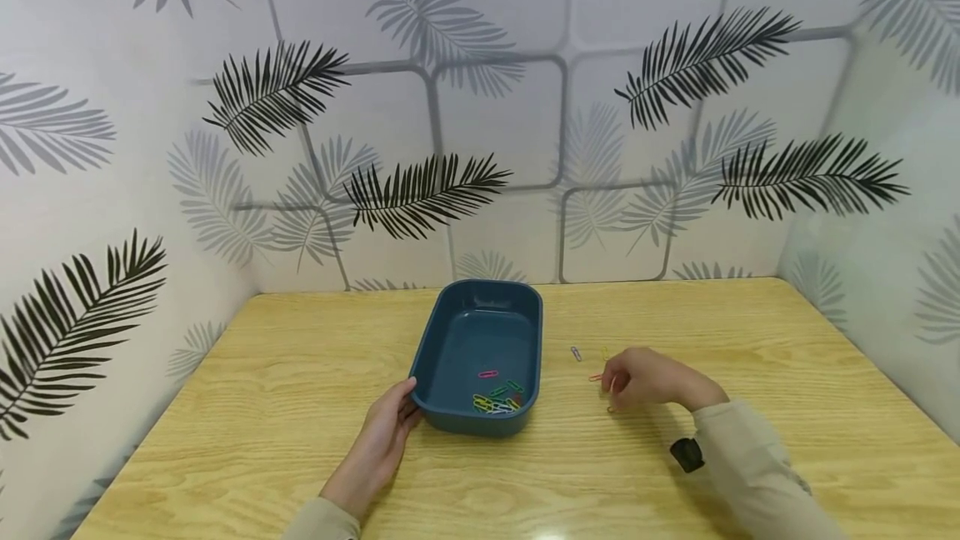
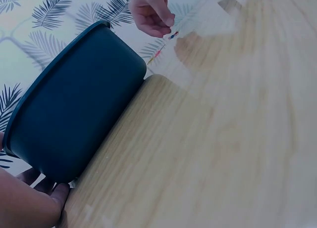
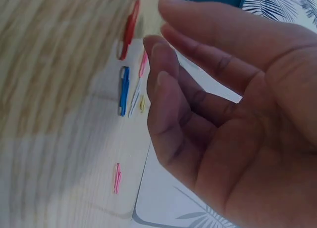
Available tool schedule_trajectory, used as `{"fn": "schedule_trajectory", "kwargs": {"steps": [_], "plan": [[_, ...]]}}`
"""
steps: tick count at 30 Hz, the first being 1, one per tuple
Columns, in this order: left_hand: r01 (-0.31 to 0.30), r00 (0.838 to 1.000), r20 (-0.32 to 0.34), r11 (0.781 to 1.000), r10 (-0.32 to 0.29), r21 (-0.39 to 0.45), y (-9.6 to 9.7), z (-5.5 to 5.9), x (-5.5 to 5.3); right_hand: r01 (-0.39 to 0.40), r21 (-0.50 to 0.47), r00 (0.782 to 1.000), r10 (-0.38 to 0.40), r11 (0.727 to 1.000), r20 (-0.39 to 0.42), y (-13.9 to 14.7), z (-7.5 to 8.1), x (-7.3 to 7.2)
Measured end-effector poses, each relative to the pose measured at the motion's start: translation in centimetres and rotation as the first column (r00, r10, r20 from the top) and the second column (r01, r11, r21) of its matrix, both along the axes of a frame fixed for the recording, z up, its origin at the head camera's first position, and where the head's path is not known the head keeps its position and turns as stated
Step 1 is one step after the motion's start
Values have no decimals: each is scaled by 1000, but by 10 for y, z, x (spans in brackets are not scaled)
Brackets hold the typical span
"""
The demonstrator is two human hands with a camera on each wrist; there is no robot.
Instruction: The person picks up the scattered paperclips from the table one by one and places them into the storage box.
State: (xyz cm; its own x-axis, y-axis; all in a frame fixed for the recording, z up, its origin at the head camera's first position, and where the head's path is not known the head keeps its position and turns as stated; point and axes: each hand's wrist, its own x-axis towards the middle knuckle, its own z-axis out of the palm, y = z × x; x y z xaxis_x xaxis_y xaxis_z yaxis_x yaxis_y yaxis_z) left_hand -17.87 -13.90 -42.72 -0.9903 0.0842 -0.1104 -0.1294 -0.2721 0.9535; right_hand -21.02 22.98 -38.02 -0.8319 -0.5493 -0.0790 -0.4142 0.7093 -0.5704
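My left hand (image 1: pixel 382 432) holds the near left corner of a deep dark-blue tray (image 1: pixel 480 340), thumb at the rim and fingers low against its side. Several coloured paper clips (image 1: pixel 483 401) lie in the tray's near end, with a pink clip (image 1: pixel 488 373) a little apart. To the right of the tray, my right hand (image 1: pixel 648 377) hovers low over loose paper clips on the table. Its fingers are loosely bent, and the right wrist view shows nothing between them. Near those fingertips lie a red clip (image 3: pixel 129 30) and a blue clip (image 3: pixel 124 91); a pink clip (image 3: pixel 117 178) lies farther off.
A pale paper clip (image 1: pixel 576 353) and a yellow one (image 1: pixel 605 352) lie between the tray and my right hand. The wood-grain table (image 1: pixel 315 357) ends at a leaf-patterned wall (image 1: pixel 495 232) close behind the tray. A black device (image 1: pixel 686 454) sits at my right wrist.
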Motion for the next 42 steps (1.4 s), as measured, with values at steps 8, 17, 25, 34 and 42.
{"fn": "schedule_trajectory", "kwargs": {"steps": [8,17,25,34,42], "plan": [[-1,1000,-6,1000,1,2,2,1,1,-16,36,1000,17,999,-21,-4,0,5],[17,1000,-23,1000,-17,6,1,0,-1,-19,55,998,22,998,-54,-4,-2,5],[5,1000,-18,1000,-5,4,0,-1,0,-19,90,992,30,996,-119,-5,-2,3],[9,1000,-9,1000,-9,6,1,0,1,-26,39,998,28,999,-60,-3,-1,5],[15,1000,-5,1000,-15,-4,1,2,2,-6,0,1000,6,1000,-27,-7,2,-4]]}}
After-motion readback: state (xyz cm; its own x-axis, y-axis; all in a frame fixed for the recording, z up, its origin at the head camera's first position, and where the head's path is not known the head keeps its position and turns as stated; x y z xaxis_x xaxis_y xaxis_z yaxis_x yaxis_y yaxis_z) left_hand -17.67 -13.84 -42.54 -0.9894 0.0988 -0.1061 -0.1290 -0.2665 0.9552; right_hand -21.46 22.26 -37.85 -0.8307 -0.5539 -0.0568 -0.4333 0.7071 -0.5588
